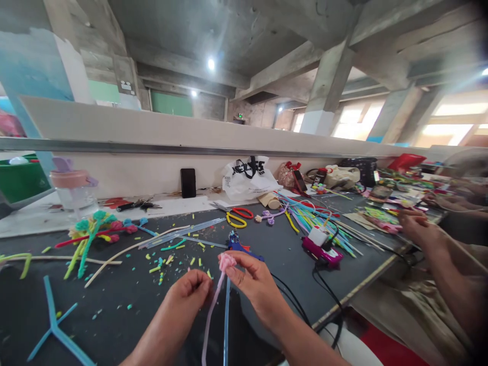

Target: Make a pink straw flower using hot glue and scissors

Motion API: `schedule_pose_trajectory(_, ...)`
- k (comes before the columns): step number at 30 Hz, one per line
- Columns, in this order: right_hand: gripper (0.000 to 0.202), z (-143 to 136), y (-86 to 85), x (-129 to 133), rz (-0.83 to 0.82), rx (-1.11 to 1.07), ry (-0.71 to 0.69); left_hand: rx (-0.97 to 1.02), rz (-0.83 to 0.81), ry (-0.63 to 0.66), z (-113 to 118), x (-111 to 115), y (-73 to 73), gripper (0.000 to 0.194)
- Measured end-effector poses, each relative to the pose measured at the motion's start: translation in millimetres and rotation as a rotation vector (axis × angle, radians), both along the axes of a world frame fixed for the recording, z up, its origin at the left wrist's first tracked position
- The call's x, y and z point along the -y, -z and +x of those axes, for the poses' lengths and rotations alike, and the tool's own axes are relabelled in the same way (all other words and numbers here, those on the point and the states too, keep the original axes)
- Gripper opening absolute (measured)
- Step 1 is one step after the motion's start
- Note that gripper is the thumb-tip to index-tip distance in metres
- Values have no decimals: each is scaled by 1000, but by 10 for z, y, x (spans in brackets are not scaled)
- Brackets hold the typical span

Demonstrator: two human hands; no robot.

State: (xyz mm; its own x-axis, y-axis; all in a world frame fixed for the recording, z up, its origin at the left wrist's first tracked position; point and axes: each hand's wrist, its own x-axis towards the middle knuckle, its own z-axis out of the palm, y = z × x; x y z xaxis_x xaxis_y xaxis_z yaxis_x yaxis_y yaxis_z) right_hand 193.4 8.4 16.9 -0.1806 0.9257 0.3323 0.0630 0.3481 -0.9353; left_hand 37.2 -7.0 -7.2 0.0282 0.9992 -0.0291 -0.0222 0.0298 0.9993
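In my right hand (257, 284), thumb and fingers pinch a small pink pipe-cleaner flower (227, 261). A pale pink stem (210, 320) hangs from it. My left hand (192, 292) is just to the left of the flower, its fingertips pressed together; whatever they hold, if anything, is hidden. Below the flower runs a translucent blue stick (227, 325). Behind my right hand lies a dark blue tool, possibly a glue gun (244, 249), partly covered by the fingers. Scissors with red and yellow handles (237, 218) rest farther back on the dark table.
Bundled pipe cleaners (316, 218) and a magenta device with a white plug (322, 249) are to the right, cables trailing. Finished-looking fuzzy flowers (95, 229), clear sticks (183, 234) and cut scraps lie left. A phone (188, 183) leans behind. Another person's hands (415, 223) work at far right.
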Motion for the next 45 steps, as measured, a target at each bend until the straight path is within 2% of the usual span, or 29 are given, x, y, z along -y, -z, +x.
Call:
schedule_pose_trajectory(2, 24, 3, 14, -9, 26, 11, 14, -28, 38, -6, -9, 13, 4, 31)
schedule_pose_trajectory(6, 19, -5, 32, -11, 74, 29, 45, -24, 107, 126, -2, 20, 42, 27)
schedule_pose_trajectory(10, 22, -4, 9, 14, 55, 45, 7, 29, 44, 184, 11, -16, 58, 34)
schedule_pose_trajectory(14, 38, -11, 29, 38, -110, -141, -216, 135, -46, 199, 10, 7, -2, 36)
schedule_pose_trajectory(17, 40, -51, 80, 42, -263, -343, -344, 217, -92, 230, 12, 60, -61, 34)
schedule_pose_trajectory(23, 33, -121, 101, 48, -414, -442, -419, 266, -98, 310, 21, 69, -68, 34)
schedule_pose_trajectory(30, 30, -134, 131, 61, -327, -468, -451, 278, -88, 291, 36, 41, 41, 31)
schedule_pose_trajectory(37, 26, -173, 163, 67, -364, -492, -448, 374, -113, 301, 87, 9, 126, 29)
schedule_pose_trajectory(42, 25, -168, 213, 52, -317, -443, -433, 316, -92, 310, 76, -1, 147, 32)
schedule_pose_trajectory(45, 25, -128, 180, 45, -227, -326, -370, 177, -41, 346, 1, -30, 92, 33)
